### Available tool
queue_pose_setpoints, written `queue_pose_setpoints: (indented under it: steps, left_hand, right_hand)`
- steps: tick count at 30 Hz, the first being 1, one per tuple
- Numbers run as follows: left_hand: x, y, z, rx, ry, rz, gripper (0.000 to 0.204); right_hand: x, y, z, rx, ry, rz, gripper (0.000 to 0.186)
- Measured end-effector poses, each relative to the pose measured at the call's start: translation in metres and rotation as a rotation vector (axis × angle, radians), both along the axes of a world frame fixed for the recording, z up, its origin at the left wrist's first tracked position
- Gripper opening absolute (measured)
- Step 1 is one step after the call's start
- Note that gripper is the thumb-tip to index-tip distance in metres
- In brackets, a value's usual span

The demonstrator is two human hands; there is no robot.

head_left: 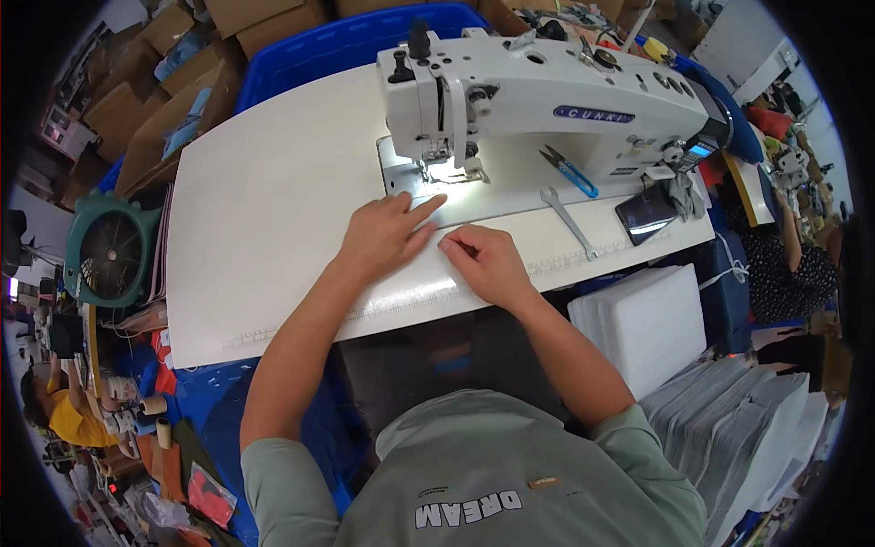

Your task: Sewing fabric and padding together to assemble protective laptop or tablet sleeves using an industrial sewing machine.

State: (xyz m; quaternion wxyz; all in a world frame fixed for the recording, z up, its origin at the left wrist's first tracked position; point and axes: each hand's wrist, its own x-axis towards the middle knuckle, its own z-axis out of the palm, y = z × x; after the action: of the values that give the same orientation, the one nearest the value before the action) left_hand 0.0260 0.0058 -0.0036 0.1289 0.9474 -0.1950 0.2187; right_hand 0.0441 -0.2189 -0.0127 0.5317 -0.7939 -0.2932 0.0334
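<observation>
A white sewing machine (pixel 538 100) stands at the far side of the white table, its lamp lighting the metal needle plate (pixel 401 173). My left hand (pixel 385 235) lies on the table just in front of that plate, open, its index finger stretched toward the presser foot (pixel 474 169). Close beside it, my right hand (pixel 488 264) is closed, thumb against curled fingers near the table's front edge. Whatever it may pinch is too small or hidden to make out. Right of the needle area lie blue-handled thread snips (pixel 572 173) and a metal wrench (pixel 570 225).
A dark phone (pixel 645 214) lies by the grey cloth (pixel 685 196) at the table's right. Stacked white sheets (pixel 647 314) and grey fabric pieces (pixel 729 428) stand below. A green fan (pixel 111 251) is at the left; a blue bin (pixel 301 68) sits behind. Other people work at both sides.
</observation>
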Motion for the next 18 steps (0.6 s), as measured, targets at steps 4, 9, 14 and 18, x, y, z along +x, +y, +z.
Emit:
queue_pose_setpoints:
  steps: [4, 9, 14, 18]
  left_hand:
    - [0.009, -0.005, 0.002, 0.097, 0.144, 0.074, 0.031]
    - [0.004, 0.058, -0.018, 0.029, 0.015, 0.542, 0.029]
    - [-0.020, 0.084, -0.019, -0.516, 0.067, 0.712, 0.028]
    - [-0.012, 0.095, -0.008, -0.642, 0.115, 0.693, 0.030]
  right_hand:
    - [-0.002, -0.003, -0.004, 0.075, -0.001, -0.004, 0.016]
    - [-0.002, -0.020, 0.000, 0.131, 0.048, -0.067, 0.011]
    - [0.005, -0.081, 0.009, -0.163, -0.726, -0.408, 0.011]
    - [0.026, -0.126, 0.000, -0.326, -0.425, -0.679, 0.009]
